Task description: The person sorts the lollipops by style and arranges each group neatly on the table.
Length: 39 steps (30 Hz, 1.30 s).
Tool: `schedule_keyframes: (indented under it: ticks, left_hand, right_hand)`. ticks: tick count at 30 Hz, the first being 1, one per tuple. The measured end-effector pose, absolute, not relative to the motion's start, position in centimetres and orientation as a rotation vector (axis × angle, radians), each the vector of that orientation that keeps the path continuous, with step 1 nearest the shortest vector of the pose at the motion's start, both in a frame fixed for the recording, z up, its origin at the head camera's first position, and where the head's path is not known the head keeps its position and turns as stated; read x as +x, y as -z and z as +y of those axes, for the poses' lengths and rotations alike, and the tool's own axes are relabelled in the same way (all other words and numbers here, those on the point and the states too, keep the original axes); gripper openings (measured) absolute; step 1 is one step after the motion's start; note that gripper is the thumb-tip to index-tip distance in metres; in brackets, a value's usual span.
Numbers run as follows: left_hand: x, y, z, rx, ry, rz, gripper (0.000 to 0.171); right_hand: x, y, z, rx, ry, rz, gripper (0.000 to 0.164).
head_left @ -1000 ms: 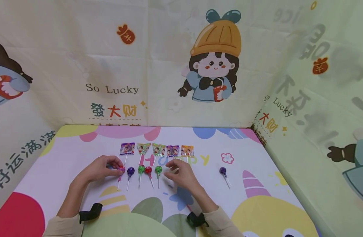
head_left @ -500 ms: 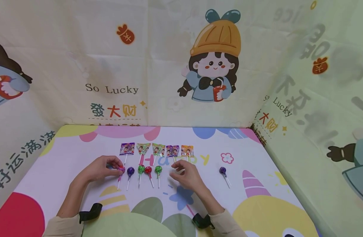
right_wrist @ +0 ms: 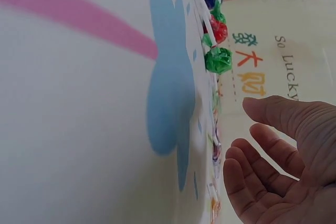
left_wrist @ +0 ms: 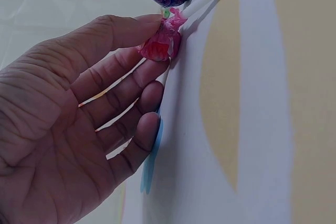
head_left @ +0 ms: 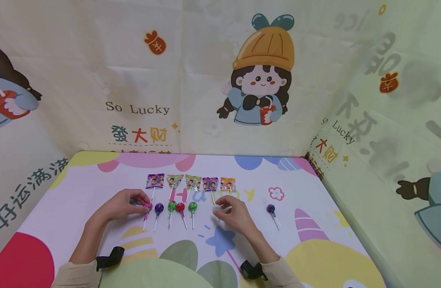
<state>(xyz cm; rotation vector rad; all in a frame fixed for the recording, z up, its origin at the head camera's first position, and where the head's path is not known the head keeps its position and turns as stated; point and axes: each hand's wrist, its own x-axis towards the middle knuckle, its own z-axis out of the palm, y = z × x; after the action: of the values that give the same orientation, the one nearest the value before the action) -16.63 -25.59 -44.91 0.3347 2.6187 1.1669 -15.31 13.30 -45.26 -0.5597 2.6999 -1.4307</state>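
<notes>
My left hand (head_left: 124, 206) pinches the head of a pink lollipop (left_wrist: 161, 44) between thumb and fingers; its white stick lies toward me on the table. Just right of it is a dark purple lollipop (head_left: 158, 209). Farther along the row come a green lollipop (head_left: 172, 206), a red lollipop (head_left: 180, 207) and another green lollipop (right_wrist: 218, 60). My right hand (head_left: 236, 214) hovers to the right of that row, fingers relaxed and apart, with nothing in them. A lone purple lollipop (head_left: 271, 208) lies farther right.
Behind the row lies a second line of flat-wrapped lollipops, from a purple packet (head_left: 155, 181) to an orange packet (head_left: 228, 184). The patterned tabletop (head_left: 108, 176) ends at a printed cloth backdrop (head_left: 202, 132), which also hangs on both sides.
My right hand has moved rightward, away from the last green lollipop in the row. The left hand stays on the pink lollipop, and the lollipops keep their places.
</notes>
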Motion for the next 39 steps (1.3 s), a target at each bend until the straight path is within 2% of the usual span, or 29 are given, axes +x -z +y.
schedule_keyframes:
  ticks: [39]
  left_hand:
    - [-16.5, 44.8, -25.4, 0.323, -1.139, 2.639, 0.025]
  right_hand:
    - [-15.5, 44.6, 17.6, -0.366, 1.468, 2.816, 0.025]
